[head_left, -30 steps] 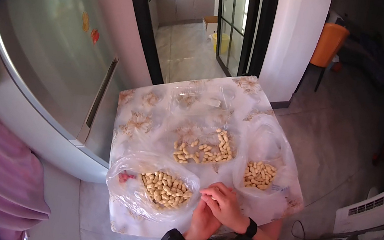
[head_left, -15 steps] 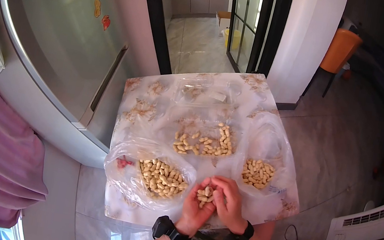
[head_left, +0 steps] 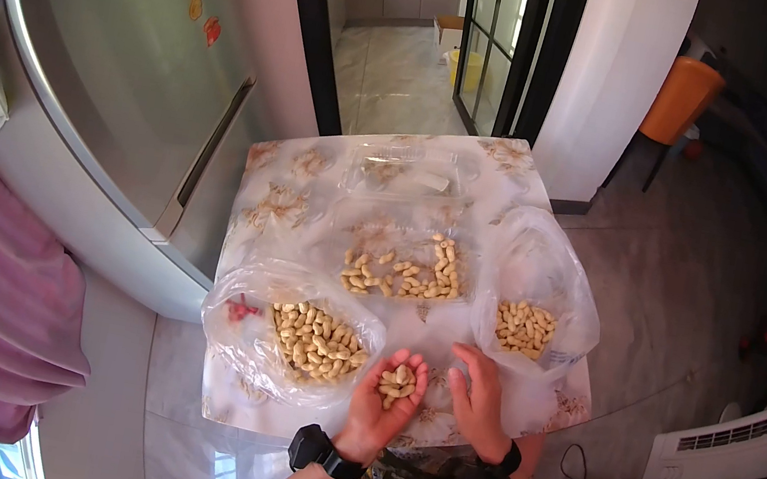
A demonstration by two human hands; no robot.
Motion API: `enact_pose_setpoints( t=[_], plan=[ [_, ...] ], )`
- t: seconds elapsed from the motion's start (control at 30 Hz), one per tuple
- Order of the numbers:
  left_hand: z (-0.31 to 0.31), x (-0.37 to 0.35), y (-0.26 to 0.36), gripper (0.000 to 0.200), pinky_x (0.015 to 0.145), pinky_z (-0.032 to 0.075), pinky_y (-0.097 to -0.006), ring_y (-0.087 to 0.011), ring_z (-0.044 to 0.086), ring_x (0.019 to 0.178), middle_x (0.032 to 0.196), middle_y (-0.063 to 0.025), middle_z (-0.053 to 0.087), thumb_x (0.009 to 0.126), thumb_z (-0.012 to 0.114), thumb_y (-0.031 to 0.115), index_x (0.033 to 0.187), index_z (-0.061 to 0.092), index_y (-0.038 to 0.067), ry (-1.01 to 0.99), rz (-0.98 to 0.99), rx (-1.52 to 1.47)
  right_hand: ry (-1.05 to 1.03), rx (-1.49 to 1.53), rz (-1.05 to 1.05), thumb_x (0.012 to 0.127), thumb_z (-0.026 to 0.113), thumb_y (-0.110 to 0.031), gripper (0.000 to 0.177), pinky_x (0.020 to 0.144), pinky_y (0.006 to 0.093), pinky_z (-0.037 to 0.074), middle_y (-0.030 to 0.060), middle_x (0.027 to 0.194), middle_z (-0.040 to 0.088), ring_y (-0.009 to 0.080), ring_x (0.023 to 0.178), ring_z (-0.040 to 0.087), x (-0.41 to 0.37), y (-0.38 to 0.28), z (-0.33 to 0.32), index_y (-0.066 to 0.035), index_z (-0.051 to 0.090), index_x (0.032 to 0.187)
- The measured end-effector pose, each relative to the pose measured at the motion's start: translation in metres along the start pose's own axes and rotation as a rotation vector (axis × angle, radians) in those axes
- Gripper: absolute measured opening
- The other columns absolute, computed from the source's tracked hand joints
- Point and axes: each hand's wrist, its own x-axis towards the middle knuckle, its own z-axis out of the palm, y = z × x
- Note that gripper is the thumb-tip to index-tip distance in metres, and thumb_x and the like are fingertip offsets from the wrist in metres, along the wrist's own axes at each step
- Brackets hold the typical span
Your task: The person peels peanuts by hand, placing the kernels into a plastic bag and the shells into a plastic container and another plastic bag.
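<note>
My left hand is cupped palm up around a small heap of peanuts in their shells. Apart from it, to the right, my right hand is open and holds nothing, its thumb away from the fingers. Left of my left hand lies a clear plastic bag full of unshelled peanuts. Beyond both hands, a clear plastic tray has peanuts spread along its near and right sides. A second plastic bag at the right contains a smaller pile of peanuts.
Another clear plastic container sits at the table's far side. A flowered cloth covers the table. A fridge stands close on the left, an orange chair farther off to the right, and a glass door beyond the table.
My hands were together around the peanuts. Now my right hand has moved away to the right and opened, while the peanuts stay in my left palm.
</note>
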Motion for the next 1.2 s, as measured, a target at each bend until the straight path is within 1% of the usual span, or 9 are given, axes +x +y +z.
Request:
enact_pose_setpoints(
  t=[0.07,0.17,0.23,0.27,0.33,0.43,0.73,0.97,1.2],
  plan=[
    [0.003,-0.002,0.000,0.031,0.102,0.044,-0.0408,-0.0306,0.057,0.111,0.113,-0.0179,0.063,0.100,0.045,0.023,0.111,0.061,-0.001,-0.007,-0.011,0.017,0.007,-0.067,0.000,0.092,0.057,-0.013,0.035,0.091,0.0401,0.044,0.0172,0.116,0.059,0.0327,0.105,0.057,0.005,0.002,0.001,0.000,0.053,0.123],
    [0.002,-0.004,-0.001,0.031,0.101,0.045,-0.0402,-0.0302,0.057,0.109,0.111,-0.0169,0.063,0.100,0.045,0.023,0.111,0.061,0.000,-0.021,-0.029,0.039,-0.192,-0.198,0.104,0.090,0.057,-0.014,0.040,0.079,0.0410,0.046,0.0192,0.106,0.061,0.0319,0.096,0.060,0.018,0.007,0.008,0.002,0.050,0.126],
    [0.001,-0.006,-0.001,0.031,0.100,0.045,-0.0399,-0.0300,0.057,0.108,0.111,-0.0165,0.063,0.100,0.046,0.024,0.110,0.061,0.000,-0.031,-0.037,0.044,-0.125,-0.466,0.045,0.090,0.056,-0.016,0.045,0.062,0.0437,0.047,0.0183,0.085,0.065,0.0314,0.075,0.064,0.026,0.012,0.018,0.004,0.047,0.130],
    [0.001,-0.007,-0.001,0.031,0.100,0.045,-0.0397,-0.0299,0.057,0.108,0.111,-0.0164,0.062,0.100,0.046,0.024,0.110,0.061,0.000,-0.016,-0.049,0.034,-0.125,-0.466,0.042,0.090,0.056,-0.016,0.045,0.062,0.0437,0.047,0.0183,0.085,0.065,0.0314,0.075,0.064,0.032,0.010,0.019,0.004,0.047,0.130],
    [-0.001,-0.009,0.000,0.031,0.099,0.046,-0.0395,-0.0298,0.057,0.108,0.112,-0.0163,0.062,0.100,0.046,0.024,0.110,0.060,0.000,0.000,-0.056,0.025,-0.187,-0.640,0.184,0.090,0.054,-0.019,0.047,0.050,0.0462,0.046,0.0140,0.064,0.063,0.0323,0.056,0.062,0.043,0.006,0.022,0.002,0.048,0.132],
    [-0.003,-0.012,0.002,0.032,0.100,0.046,-0.0386,-0.0290,0.058,0.109,0.113,-0.0166,0.063,0.100,0.045,0.024,0.112,0.060,-0.001,-0.067,-0.080,0.020,-0.192,-0.684,0.128,0.090,0.053,-0.020,0.045,0.045,0.0458,0.044,0.0095,0.055,0.060,0.0311,0.046,0.059,0.047,0.015,0.028,0.000,0.051,0.130],
    [-0.003,-0.010,0.001,0.033,0.099,0.046,-0.0381,-0.0286,0.058,0.108,0.112,-0.0162,0.063,0.100,0.045,0.026,0.113,0.060,-0.001,-0.073,-0.089,0.011,-0.208,-0.655,-0.042,0.088,0.057,-0.018,0.038,0.050,0.0417,0.046,0.0097,0.057,0.060,0.0279,0.052,0.061,0.027,0.011,0.011,-0.003,0.058,0.123],
    [-0.004,-0.011,0.001,0.033,0.099,0.046,-0.0379,-0.0277,0.058,0.108,0.111,-0.0156,0.063,0.100,0.046,0.026,0.114,0.060,0.000,-0.075,-0.078,0.036,-0.190,-0.565,-0.039,0.088,0.058,-0.017,0.032,0.052,0.0415,0.046,0.0091,0.066,0.061,0.0283,0.057,0.061,0.013,0.001,0.004,-0.006,0.058,0.118],
    [-0.006,-0.009,0.003,0.032,0.100,0.045,-0.0382,-0.0282,0.057,0.109,0.112,-0.0155,0.063,0.100,0.046,0.026,0.113,0.060,0.001,-0.083,-0.085,0.036,-0.083,-0.249,0.036,0.080,0.068,-0.011,0.018,0.052,0.0381,0.044,0.0083,0.070,0.058,0.0266,0.059,0.059,-0.006,0.005,-0.002,-0.009,0.064,0.097]
  ],
)
